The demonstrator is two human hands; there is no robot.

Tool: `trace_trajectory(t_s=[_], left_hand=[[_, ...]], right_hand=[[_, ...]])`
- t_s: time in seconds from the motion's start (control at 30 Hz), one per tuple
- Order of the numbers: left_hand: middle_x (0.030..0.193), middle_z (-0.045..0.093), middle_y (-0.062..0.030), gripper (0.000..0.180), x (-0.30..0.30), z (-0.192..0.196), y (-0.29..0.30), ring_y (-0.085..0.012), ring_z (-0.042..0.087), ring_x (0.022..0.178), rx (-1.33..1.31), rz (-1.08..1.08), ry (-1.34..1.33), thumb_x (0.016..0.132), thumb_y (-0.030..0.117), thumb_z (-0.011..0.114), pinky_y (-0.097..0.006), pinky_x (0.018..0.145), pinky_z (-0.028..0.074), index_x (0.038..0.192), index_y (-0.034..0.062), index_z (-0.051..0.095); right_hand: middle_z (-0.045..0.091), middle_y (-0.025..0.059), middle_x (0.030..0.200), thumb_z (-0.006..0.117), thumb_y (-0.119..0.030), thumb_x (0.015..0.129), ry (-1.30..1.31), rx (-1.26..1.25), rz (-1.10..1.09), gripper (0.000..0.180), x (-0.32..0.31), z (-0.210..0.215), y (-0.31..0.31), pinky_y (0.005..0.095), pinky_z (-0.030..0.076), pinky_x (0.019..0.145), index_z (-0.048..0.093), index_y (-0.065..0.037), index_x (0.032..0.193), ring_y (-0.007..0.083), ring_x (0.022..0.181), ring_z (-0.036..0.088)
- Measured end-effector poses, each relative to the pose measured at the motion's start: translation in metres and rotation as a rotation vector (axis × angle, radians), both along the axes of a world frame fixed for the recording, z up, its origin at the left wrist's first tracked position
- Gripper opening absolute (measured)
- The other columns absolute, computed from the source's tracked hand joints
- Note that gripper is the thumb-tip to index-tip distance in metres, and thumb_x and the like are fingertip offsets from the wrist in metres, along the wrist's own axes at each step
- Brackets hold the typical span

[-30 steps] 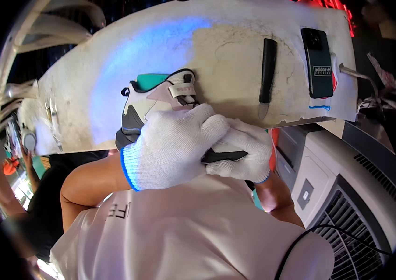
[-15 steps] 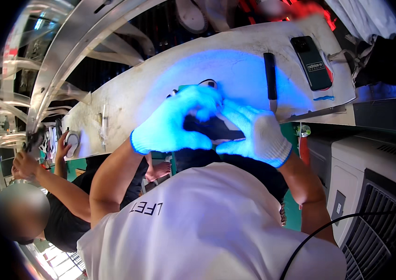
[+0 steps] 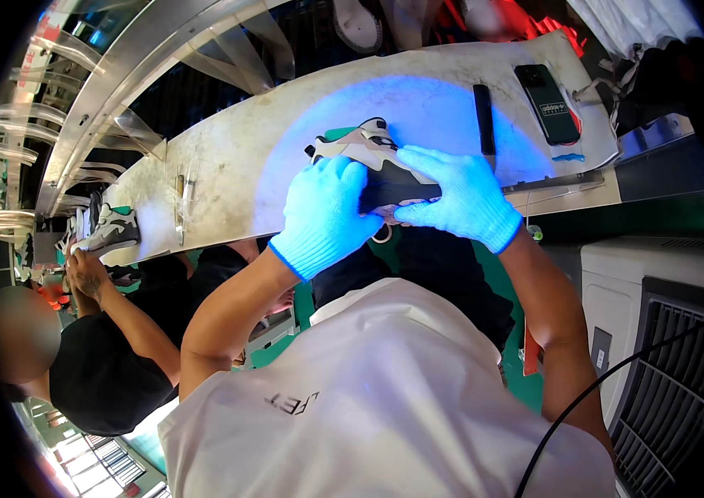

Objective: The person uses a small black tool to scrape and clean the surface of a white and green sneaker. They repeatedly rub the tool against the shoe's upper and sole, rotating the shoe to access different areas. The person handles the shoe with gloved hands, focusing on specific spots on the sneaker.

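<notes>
Lettering (image 3: 553, 109) marks phone (image 3: 547, 93) and shirt (image 3: 393, 373); left hand (image 3: 325, 207) and right hand (image 3: 460, 197) both grip one sneaker (image 3: 395, 184).

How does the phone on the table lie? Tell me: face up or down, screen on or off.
The phone is face down: its dark back and camera block show. Screen: cannot tell; it is hidden underneath.

Left hand (image 3: 327, 212), right hand (image 3: 462, 199): overlapped one second ago; now apart, on opposite sides of the shoe (image 3: 378, 170). Shoe: upper mostly covered half a second ago; now exposed between them. Gloves: formerly white, now lit blue.
</notes>
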State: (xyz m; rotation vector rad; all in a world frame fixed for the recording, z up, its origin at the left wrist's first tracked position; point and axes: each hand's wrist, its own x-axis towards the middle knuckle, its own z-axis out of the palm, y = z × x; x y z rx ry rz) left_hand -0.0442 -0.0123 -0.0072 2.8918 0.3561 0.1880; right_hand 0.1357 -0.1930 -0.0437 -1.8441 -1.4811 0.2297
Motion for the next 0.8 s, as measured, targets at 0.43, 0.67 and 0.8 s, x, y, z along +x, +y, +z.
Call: trace_trajectory(t_s=[0.43,0.67,0.8], left_hand=[[0.089,0.068,-0.0123,0.049,0.022,0.014,0.025,-0.0364,0.068,0.082,-0.317,-0.093,0.086,0.061,0.023,0.102,-0.046,0.072,0.055,0.087,0.0095,0.063],[0.092,0.069,-0.0101,0.054,0.034,0.020,0.036,-0.0346,0.070,0.083,-0.467,-0.099,0.121,0.060,0.026,0.102,-0.045,0.073,0.057,0.095,0.0104,0.065],[0.100,0.072,-0.0097,0.056,0.039,0.014,0.046,-0.0344,0.072,0.094,-0.440,-0.203,0.088,0.062,0.029,0.098,-0.049,0.078,0.057,0.105,0.0111,0.067]], right_hand=[[0.073,0.0257,0.141,0.097,-0.034,0.080,0.150,-0.031,0.034,0.079,-0.003,0.015,0.001,0.0440,0.060,0.107,0.070,0.003,0.144,0.0390,0.126,0.075],[0.074,0.0242,0.138,0.098,-0.028,0.076,0.157,-0.064,0.008,0.081,-0.006,0.028,0.007,0.0438,0.060,0.104,0.070,-0.005,0.149,0.0423,0.120,0.075],[0.078,0.0220,0.120,0.097,-0.038,0.076,0.289,-0.173,0.035,0.075,0.002,0.038,0.020,0.0455,0.061,0.093,0.073,-0.006,0.139,0.0414,0.108,0.076]])
